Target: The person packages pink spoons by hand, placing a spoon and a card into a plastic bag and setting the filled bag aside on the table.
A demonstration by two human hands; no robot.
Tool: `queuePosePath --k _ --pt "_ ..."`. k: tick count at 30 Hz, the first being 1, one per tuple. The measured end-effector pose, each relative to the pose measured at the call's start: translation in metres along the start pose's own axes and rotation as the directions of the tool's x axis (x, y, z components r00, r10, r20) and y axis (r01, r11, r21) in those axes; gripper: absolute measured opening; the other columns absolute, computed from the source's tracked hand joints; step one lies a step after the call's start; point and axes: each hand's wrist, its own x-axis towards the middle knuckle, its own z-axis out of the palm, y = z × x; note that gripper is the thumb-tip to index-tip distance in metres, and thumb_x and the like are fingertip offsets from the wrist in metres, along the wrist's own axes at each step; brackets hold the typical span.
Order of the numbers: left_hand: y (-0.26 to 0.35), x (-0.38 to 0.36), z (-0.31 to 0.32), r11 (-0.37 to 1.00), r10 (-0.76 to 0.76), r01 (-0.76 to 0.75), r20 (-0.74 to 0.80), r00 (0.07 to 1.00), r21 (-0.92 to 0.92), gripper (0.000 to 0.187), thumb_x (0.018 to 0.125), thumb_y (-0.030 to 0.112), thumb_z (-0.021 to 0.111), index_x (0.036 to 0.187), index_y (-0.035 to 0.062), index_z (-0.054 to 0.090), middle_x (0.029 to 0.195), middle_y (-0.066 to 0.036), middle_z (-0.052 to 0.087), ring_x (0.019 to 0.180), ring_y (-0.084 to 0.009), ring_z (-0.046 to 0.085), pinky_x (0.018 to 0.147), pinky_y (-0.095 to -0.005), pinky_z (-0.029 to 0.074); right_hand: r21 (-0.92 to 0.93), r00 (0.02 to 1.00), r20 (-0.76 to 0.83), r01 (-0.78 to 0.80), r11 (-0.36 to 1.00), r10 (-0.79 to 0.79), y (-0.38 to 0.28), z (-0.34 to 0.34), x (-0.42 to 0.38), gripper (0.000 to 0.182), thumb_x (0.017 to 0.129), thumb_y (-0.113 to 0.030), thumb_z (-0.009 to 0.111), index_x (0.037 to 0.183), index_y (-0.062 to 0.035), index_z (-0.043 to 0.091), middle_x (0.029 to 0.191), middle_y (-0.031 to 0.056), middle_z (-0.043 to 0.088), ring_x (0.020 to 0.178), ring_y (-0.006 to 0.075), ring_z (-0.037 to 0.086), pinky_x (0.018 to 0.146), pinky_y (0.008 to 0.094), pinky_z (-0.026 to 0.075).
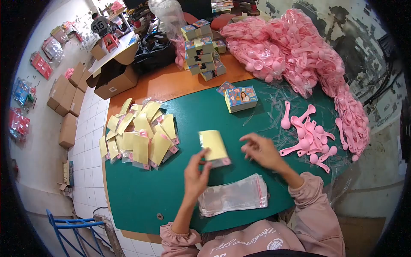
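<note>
One rectangular, yellow-backed, clear-plastic packet (215, 145) is pinched near one corner by the left grip (196, 176), seemingly for steadiness; the right grip (263, 151) hangs apparently empty, loosely spread.

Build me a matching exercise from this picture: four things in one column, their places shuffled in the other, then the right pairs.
Things
1. Stack of flat clear bags
2. Loose pink spoons
3. Single yellow packet
4. Pile of yellow packets

Places
A. Held in the left hand
B. Left part of the green tabletop
C. Near edge of the green tabletop
D. Right part of the green tabletop

Right pairs: 1-C, 2-D, 3-A, 4-B
</note>
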Motion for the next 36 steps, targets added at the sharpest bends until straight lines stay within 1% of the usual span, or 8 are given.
queuePosePath --k 2,6,8,10,13,17,22,36 --pt "0.001 0.012 -0.033 0.977 0.137 -0.103 -0.177 0.975 0.188 0.035 0.078 0.002 0.057 0.113 0.0028 0.052 0.101 -0.011 0.057 0.077 -0.0177 0.056 0.064 -0.0268 0.046 -0.484 0.924 -0.116 0.269 0.833 -0.365 0.014 -0.042 0.02 0.023 0.078 -0.015 0.059 0.095 -0.0002 0.056 0.075 0.0083 0.059 0.063 0.0178 0.058 0.059 0.0304 0.046" --pt "0.006 0.021 -0.083 0.887 0.21 0.079 -0.551 0.808 0.455 0.034 0.078 0.003 0.057 0.112 0.0022 0.053 0.102 -0.013 0.055 0.087 -0.0232 0.054 0.073 -0.0334 0.045 -0.849 0.798 -0.493 -0.355 0.39 -0.346 0.031 -0.122 0.053 0.028 0.072 -0.019 0.062 0.089 0.0023 0.055 0.084 0.0215 0.061 0.076 0.036 0.06 0.067 0.0425 0.048" --pt "0.007 0.021 -0.085 0.636 0.503 0.151 -0.555 0.663 0.757 0.033 0.078 0.003 0.057 0.111 0.002 0.053 0.101 -0.013 0.055 0.09 -0.025 0.053 0.075 -0.0352 0.044 -0.801 0.806 -0.537 -0.394 0.451 -0.248 0.034 -0.131 0.055 0.031 0.07 -0.019 0.063 0.09 0.0029 0.053 0.084 0.0234 0.06 0.076 0.0373 0.06 0.068 0.0435 0.048" --pt "0.009 0.014 -0.067 0.897 0.3 -0.076 -0.472 0.829 0.436 0.029 0.078 0.005 0.057 0.107 0.0034 0.054 0.101 -0.013 0.054 0.094 -0.0269 0.052 0.078 -0.0367 0.044 -0.699 0.796 -0.598 -0.46 0.547 -0.095 0.048 -0.139 0.062 0.038 0.064 -0.019 0.066 0.091 0.0043 0.051 0.082 0.0259 0.06 0.08 0.0395 0.059 0.069 0.0447 0.047" --pt "0.037 0.001 -0.027 0.959 0.181 -0.186 0.046 0.982 0.214 0.026 0.075 0.007 0.06 0.1 0.0044 0.056 0.098 -0.013 0.054 0.093 -0.028 0.053 0.077 -0.0364 0.045 -0.682 0.786 -0.604 -0.425 0.595 -0.131 0.051 -0.145 0.057 0.038 0.063 -0.019 0.065 0.09 0.0046 0.051 0.083 0.0268 0.059 0.082 0.04 0.059 0.07 0.0451 0.047" --pt "0.043 -0.026 0.021 0.878 0.3 -0.441 0.503 0.811 0.187 0.035 0.07 0.02 0.069 0.1 0.0054 0.056 0.099 -0.012 0.052 0.089 -0.0288 0.055 0.074 -0.0351 0.046 -0.504 0.745 -0.654 -0.297 0.811 -0.133 0.03 -0.16 0.037 0.034 0.065 -0.02 0.064 0.091 0.0016 0.057 0.084 0.0229 0.061 0.081 0.0392 0.059 0.072 0.0426 0.046" --pt "0.035 -0.022 0.035 0.896 0.221 -0.393 0.558 0.799 0.208 0.032 0.072 0.012 0.066 0.1 0.0034 0.052 0.091 -0.01 0.053 0.083 -0.0238 0.056 0.07 -0.0338 0.047 -0.254 0.818 -0.548 0.039 0.966 -0.177 0.011 -0.167 0.021 0.021 0.082 -0.018 0.054 0.088 0.0025 0.057 0.067 0.005 0.058 0.062 0.008 0.051 0.056 0.0245 0.039" --pt "0.04 -0.005 0.017 0.99 -0.089 0.133 0.536 0.839 -0.043 0.018 0.076 0.009 0.064 0.089 0.0037 0.053 0.093 -0.012 0.064 0.08 -0.0169 0.064 0.062 -0.0285 0.048 0.019 0.96 -0.252 0.135 0.991 -0.126 -0.055 -0.046 -0.035 0.009 0.08 -0.008 0.06 0.087 -0.0022 0.057 0.06 -0.0007 0.054 0.054 0.0035 0.051 0.046 0.017 0.039"
